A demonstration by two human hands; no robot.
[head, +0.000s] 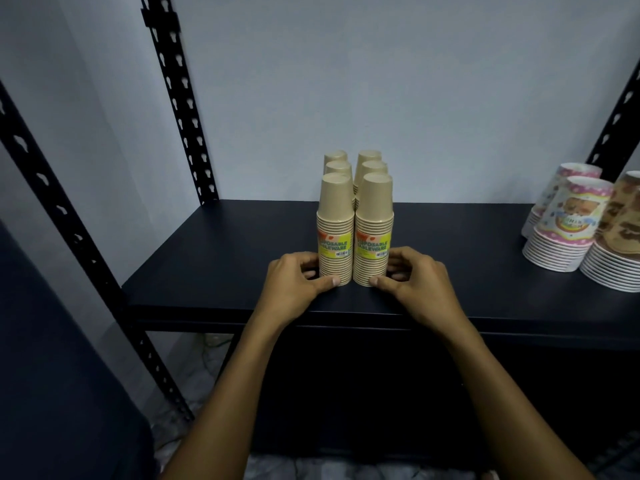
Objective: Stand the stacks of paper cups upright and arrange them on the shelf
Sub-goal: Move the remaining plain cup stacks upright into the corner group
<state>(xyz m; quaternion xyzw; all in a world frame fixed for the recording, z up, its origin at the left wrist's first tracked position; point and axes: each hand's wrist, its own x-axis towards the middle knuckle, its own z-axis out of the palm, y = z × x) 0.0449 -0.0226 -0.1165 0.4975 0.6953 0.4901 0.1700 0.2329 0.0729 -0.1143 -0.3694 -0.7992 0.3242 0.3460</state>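
Several stacks of tan paper cups stand upright, rims down, in two rows on the dark shelf (pixel 214 258). The front left stack (pixel 335 216) and the front right stack (pixel 374 216) touch each other and carry yellow labels. My left hand (pixel 294 289) cups the base of the front left stack, thumb on its front. On the other side, my right hand (pixel 415 285) cups the base of the front right stack the same way. The rear stacks (pixel 372 164) are mostly hidden behind the front ones.
Patterned cup stacks, pink and white (pixel 557 233) and brown (pixel 616 251), lean at the shelf's right end. Black perforated uprights (pixel 180 98) frame the shelf against a pale wall. A lower shelf level lies below in shadow.
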